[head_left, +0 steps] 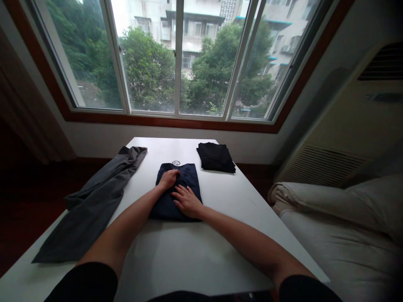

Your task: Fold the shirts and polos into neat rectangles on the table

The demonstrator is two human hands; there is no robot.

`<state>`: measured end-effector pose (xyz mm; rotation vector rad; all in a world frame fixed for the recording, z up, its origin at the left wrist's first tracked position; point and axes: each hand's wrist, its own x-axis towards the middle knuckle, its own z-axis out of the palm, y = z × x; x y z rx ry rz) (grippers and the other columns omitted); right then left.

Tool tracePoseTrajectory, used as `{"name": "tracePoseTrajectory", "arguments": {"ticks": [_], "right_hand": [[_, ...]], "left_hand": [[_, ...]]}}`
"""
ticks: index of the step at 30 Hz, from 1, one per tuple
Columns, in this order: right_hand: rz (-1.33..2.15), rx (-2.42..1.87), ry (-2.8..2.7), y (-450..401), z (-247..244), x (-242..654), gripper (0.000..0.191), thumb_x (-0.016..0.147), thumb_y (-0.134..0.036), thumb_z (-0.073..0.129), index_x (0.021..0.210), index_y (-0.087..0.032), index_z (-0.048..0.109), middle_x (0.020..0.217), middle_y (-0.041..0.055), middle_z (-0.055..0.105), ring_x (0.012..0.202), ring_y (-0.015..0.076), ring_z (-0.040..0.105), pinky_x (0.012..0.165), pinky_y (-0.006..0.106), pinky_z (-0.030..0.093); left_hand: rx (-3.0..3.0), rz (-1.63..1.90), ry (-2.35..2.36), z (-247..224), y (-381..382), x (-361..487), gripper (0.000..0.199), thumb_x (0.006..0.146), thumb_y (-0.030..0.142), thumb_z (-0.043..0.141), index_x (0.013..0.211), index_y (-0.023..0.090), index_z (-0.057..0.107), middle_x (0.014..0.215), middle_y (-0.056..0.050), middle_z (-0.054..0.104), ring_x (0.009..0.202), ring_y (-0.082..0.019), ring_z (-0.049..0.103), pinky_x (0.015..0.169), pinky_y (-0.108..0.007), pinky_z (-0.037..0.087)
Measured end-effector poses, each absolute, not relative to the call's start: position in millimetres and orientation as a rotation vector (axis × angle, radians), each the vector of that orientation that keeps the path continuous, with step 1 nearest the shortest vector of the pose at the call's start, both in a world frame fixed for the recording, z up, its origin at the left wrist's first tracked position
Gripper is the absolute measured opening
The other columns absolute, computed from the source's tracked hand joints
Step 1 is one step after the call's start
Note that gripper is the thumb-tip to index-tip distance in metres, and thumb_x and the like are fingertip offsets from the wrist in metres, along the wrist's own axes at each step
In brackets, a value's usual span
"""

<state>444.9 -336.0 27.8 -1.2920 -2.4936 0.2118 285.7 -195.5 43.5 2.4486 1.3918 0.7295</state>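
Note:
A dark blue folded garment [192, 178], perhaps a shirt, lies in the middle of the white table [226, 235]. My left hand [168, 179] is on its upper part, fingers together and curled at the cloth, where a small crease shows. Lower and to the right, my right hand [188, 202] rests flat on the garment with its fingers spread. Just beyond the garment's far edge is a small thin ring-shaped thing [176, 162], too small to name.
Grey trousers [94, 205] lie lengthwise along the table's left edge, partly over it. A folded black garment [216, 157] sits at the far right corner. A pale sofa [340, 226] stands right of the table, and a window [178, 63] is beyond it.

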Motion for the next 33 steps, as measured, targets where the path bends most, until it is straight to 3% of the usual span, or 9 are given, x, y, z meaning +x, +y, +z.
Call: {"name": "tracePoseTrajectory", "arguments": {"ticks": [7, 14, 19, 22, 27, 30, 33], "right_hand": [[0.197, -1.34, -2.505, -292, 25, 448, 0.048, 0.11, -0.041, 0.042, 0.155, -0.027, 0.051, 0.166, 0.0097, 0.04, 0.157, 0.0294, 0.027, 0.127, 0.06, 0.018], [0.203, -1.36, -2.457, -231, 30, 461, 0.046, 0.108, -0.037, 0.046, 0.151, -0.026, 0.056, 0.164, 0.0108, 0.043, 0.155, 0.0296, 0.032, 0.125, 0.058, 0.024], [0.207, -1.348, -2.378, -226, 23, 469, 0.044, 0.106, -0.037, 0.051, 0.147, -0.023, 0.061, 0.161, 0.0128, 0.047, 0.153, 0.031, 0.037, 0.124, 0.056, 0.028], [0.18, -1.338, -2.345, -232, 16, 475, 0.045, 0.105, -0.038, 0.055, 0.147, -0.025, 0.061, 0.161, 0.0123, 0.048, 0.151, 0.0309, 0.04, 0.124, 0.055, 0.03], [0.142, -1.345, -2.325, -232, 9, 479, 0.044, 0.104, -0.04, 0.057, 0.146, -0.027, 0.062, 0.158, 0.0107, 0.051, 0.149, 0.0302, 0.044, 0.124, 0.054, 0.032], [0.139, -1.356, -2.317, -232, 10, 477, 0.044, 0.104, -0.04, 0.057, 0.146, -0.027, 0.062, 0.157, 0.0113, 0.052, 0.148, 0.0315, 0.044, 0.123, 0.057, 0.032], [0.158, -1.291, -2.326, -234, 13, 474, 0.042, 0.104, -0.038, 0.057, 0.143, -0.026, 0.064, 0.155, 0.0117, 0.055, 0.145, 0.0298, 0.048, 0.121, 0.053, 0.036]], "left_hand": [[2.433, 0.785, 1.331, 58, -189, 282, 0.037, 0.098, 0.016, 0.044, 0.114, 0.024, 0.077, 0.12, -0.005, 0.076, 0.114, -0.022, 0.069, 0.105, -0.034, 0.051], [2.452, 0.909, 1.554, 31, -222, 244, 0.026, 0.097, 0.024, 0.054, 0.113, 0.025, 0.074, 0.121, -0.008, 0.071, 0.117, -0.026, 0.064, 0.109, -0.041, 0.048], [2.349, 0.77, 1.967, 35, -242, 230, 0.043, 0.096, 0.04, 0.06, 0.135, 0.022, 0.065, 0.128, -0.015, 0.066, 0.118, -0.032, 0.061, 0.1, -0.044, 0.048], [2.28, 0.62, 2.091, 42, -247, 234, 0.047, 0.096, 0.046, 0.057, 0.136, 0.022, 0.063, 0.127, -0.016, 0.068, 0.119, -0.035, 0.06, 0.101, -0.047, 0.044], [2.106, 0.62, 1.915, 41, -243, 236, 0.047, 0.095, 0.042, 0.056, 0.138, 0.022, 0.062, 0.125, -0.012, 0.072, 0.113, -0.031, 0.066, 0.1, -0.043, 0.045], [1.959, 0.738, 1.668, 45, -235, 230, 0.046, 0.093, 0.037, 0.058, 0.135, 0.02, 0.065, 0.122, -0.009, 0.074, 0.109, -0.027, 0.067, 0.094, -0.035, 0.049], [1.953, 0.757, 1.33, 55, -231, 221, 0.044, 0.09, 0.038, 0.06, 0.128, 0.019, 0.071, 0.12, -0.008, 0.074, 0.11, -0.026, 0.065, 0.092, -0.032, 0.05]]}}
